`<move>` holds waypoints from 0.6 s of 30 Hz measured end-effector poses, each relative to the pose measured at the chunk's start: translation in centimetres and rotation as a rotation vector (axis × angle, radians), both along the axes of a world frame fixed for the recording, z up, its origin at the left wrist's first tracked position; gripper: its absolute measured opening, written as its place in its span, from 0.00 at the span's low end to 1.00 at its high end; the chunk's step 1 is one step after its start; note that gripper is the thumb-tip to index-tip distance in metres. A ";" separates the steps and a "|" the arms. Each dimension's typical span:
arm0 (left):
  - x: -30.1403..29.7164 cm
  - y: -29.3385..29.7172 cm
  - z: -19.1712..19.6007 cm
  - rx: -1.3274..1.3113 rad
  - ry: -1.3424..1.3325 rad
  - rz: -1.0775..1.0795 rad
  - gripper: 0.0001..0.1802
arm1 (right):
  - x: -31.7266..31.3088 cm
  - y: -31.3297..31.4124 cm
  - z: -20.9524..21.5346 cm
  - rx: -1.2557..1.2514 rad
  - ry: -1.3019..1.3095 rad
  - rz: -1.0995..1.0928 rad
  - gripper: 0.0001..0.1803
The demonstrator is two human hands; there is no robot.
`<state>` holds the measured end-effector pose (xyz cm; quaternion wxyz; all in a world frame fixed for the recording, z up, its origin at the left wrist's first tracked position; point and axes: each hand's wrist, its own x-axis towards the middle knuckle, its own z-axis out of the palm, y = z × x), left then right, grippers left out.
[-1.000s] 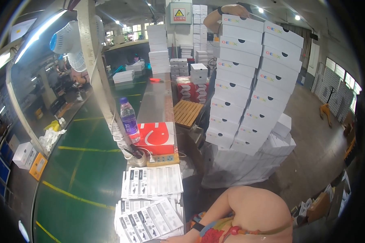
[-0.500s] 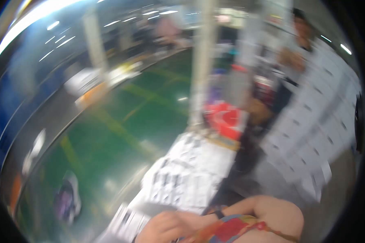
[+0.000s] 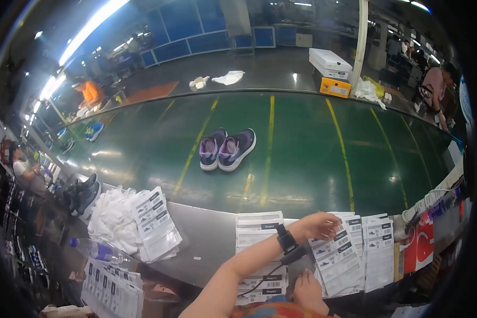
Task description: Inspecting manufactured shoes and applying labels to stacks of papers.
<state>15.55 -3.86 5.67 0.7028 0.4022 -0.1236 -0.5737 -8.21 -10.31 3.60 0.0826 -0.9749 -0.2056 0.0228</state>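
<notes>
My left forearm crosses toward the right, a black band with a small device and a thin cable at its wrist. My left hand (image 3: 322, 226) is over the top of a fanned stack of printed label sheets (image 3: 336, 259), its fingers loosely bent and apart. Lower down, my right hand (image 3: 308, 289) is beside the left edge of that stack, fingers stretched out; part of it is cut off by the lower edge. Nothing shows in either hand. Another column of label sheets (image 3: 259, 225) lies partly under my left forearm.
A pair of purple and navy shoes (image 3: 229, 150) stands on the green conveyor belt (image 3: 307, 153). At left are crumpled white paper (image 3: 114, 217), more label sheets (image 3: 156, 225), a purple-capped bottle (image 3: 98, 249) and dark shoes (image 3: 85, 193). Shoe boxes (image 3: 331, 66) stand beyond the belt. Other people work farther off.
My view has swung left from a blurred look along the right side, where a person held a large printed sheet. The belt and shoe pair now face me; my left arm reaches over the labels.
</notes>
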 end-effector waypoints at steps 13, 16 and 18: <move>1.5 -0.2 -6.4 -0.081 0.364 0.193 0.09 | 0.4 0.0 -0.2 0.033 0.008 -0.015 0.30; 1.5 -0.3 -6.1 -0.077 0.352 0.200 0.09 | 0.4 0.0 -0.3 0.038 0.009 -0.019 0.29; 1.4 -0.3 -6.3 -0.080 0.356 0.212 0.09 | 0.3 0.0 -0.2 0.034 0.011 -0.029 0.29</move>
